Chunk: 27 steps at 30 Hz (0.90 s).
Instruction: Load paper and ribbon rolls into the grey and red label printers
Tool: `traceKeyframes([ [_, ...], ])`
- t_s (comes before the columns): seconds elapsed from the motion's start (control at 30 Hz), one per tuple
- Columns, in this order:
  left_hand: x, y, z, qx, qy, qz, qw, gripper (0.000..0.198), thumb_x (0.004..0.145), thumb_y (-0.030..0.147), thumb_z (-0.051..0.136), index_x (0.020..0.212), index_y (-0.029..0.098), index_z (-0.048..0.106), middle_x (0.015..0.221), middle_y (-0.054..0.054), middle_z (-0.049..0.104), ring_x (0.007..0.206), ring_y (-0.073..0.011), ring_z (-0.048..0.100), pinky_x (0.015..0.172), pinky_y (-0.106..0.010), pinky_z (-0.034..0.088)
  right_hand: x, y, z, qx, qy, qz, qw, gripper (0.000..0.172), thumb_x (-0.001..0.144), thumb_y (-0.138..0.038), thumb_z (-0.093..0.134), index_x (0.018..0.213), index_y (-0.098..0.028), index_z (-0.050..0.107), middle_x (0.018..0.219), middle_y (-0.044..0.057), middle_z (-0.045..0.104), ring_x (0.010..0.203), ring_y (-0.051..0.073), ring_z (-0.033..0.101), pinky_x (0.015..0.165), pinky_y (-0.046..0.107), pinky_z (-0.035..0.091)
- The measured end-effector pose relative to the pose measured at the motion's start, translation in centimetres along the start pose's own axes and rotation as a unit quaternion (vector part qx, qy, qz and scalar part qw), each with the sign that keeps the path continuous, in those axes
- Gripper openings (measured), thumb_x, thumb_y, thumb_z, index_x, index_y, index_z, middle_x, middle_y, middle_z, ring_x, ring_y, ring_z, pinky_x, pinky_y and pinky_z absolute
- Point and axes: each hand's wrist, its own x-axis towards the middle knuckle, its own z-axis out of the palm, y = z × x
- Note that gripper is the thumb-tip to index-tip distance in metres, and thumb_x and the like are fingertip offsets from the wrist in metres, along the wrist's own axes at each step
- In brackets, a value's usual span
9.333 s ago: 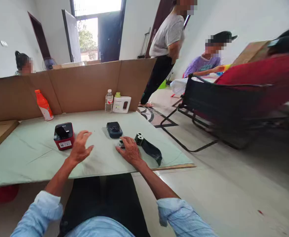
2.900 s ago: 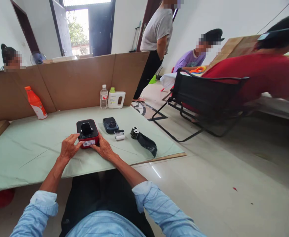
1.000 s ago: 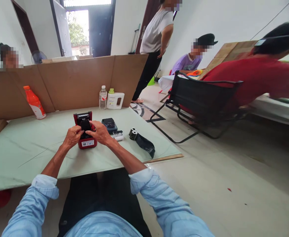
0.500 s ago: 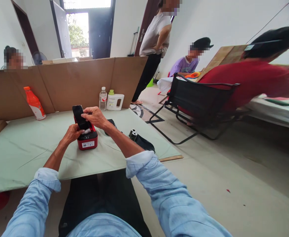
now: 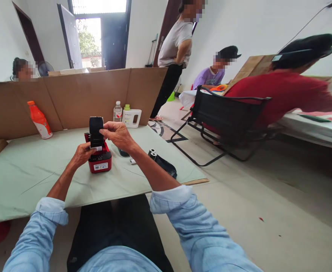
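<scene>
A red-and-black label printer (image 5: 100,161) stands on the green-covered table, its top raised. My right hand (image 5: 119,134) pinches the right edge of the upright black lid (image 5: 96,130). At the printer's left side my left hand (image 5: 83,153) is closed, with its fingertips on a small white roll (image 5: 98,148) at the opening. The roll is mostly hidden by fingers and lid. Another white roll (image 5: 133,161) lies beside my right forearm. Farther right, white-ended rolls (image 5: 152,152) rest against a black pouch (image 5: 165,166). A dark object (image 5: 123,152) is partly covered by my right arm.
Along the table's back stands a cardboard panel (image 5: 89,88). Before it are an orange bottle (image 5: 39,119), a clear water bottle (image 5: 117,112) and a white jug (image 5: 132,118). A black folding chair (image 5: 228,113) with a person in red is at right. Other people are around the room.
The black lid now stands more upright and slightly farther right. My right hand has moved a little right with it. My left hand stays by the printer opening.
</scene>
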Motion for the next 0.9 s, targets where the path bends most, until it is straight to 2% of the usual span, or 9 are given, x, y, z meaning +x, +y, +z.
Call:
traceKeyframes([
  [0.2,-0.2,0.3,-0.1,0.022,0.037,-0.017,0.999,0.031,0.08,0.041,0.075,0.095,0.015,0.082,0.08,-0.002,0.076,0.077,-0.0204,0.069,0.071,-0.029,0.054,-2.7,0.6,-0.4,-0.01,-0.011,0.012,1.0,0.021,0.083,-0.038,0.076,0.091,-0.018,0.074,0.079,-0.001,0.068,0.066,0.011,0.057,0.062,0.025,0.048],
  [0.37,-1.2,2.0,0.1,0.103,0.04,-0.016,0.994,0.022,0.086,0.033,0.068,0.095,0.018,0.081,0.089,-0.002,0.076,0.084,-0.0193,0.067,0.074,-0.027,0.052,-5.2,1.4,0.0,-0.11,0.004,-0.023,0.994,0.016,0.085,-0.024,0.075,0.1,-0.021,0.077,0.102,0.002,0.071,0.071,0.012,0.06,0.069,0.027,0.052],
  [0.47,-2.1,3.0,0.4,0.147,0.024,0.002,0.989,0.02,0.089,0.029,0.064,0.096,0.021,0.081,0.093,-0.003,0.077,0.088,-0.0197,0.068,0.078,-0.027,0.053,-7.1,1.6,0.6,-0.143,0.009,-0.064,0.988,0.011,0.089,-0.021,0.072,0.098,-0.022,0.078,0.113,0.006,0.072,0.081,0.015,0.065,0.075,0.029,0.056],
  [0.6,-3.1,3.5,0.7,0.17,0.004,0.05,0.984,0.02,0.092,0.025,0.062,0.093,0.022,0.082,0.098,-0.005,0.079,0.093,-0.0206,0.07,0.087,-0.03,0.055,-10.5,1.4,1.9,-0.151,0.034,-0.096,0.983,0.011,0.097,-0.021,0.066,0.095,-0.023,0.077,0.11,0.008,0.075,0.092,0.019,0.071,0.079,0.032,0.06],
  [0.73,-3.4,3.2,1.2,0.192,0.018,0.084,0.978,0.027,0.092,0.019,0.059,0.105,0.022,0.082,0.105,-0.008,0.08,0.098,-0.0215,0.073,0.092,-0.034,0.058,-14.2,0.3,3.0,-0.15,0.031,-0.127,0.98,0.012,0.099,-0.018,0.065,0.098,-0.023,0.076,0.109,0.009,0.078,0.092,0.019,0.075,0.083,0.032,0.062],
  [0.9,-3.1,3.5,2.7,0.212,0.002,0.126,0.969,0.039,0.089,0.013,0.053,0.113,0.024,0.081,0.112,-0.007,0.078,0.103,-0.0209,0.073,0.095,-0.034,0.061,-18.2,-0.7,2.7,-0.152,0.039,-0.108,0.982,0.014,0.099,-0.016,0.065,0.1,-0.023,0.076,0.104,0.009,0.081,0.096,0.02,0.078,0.088,0.033,0.063],
])
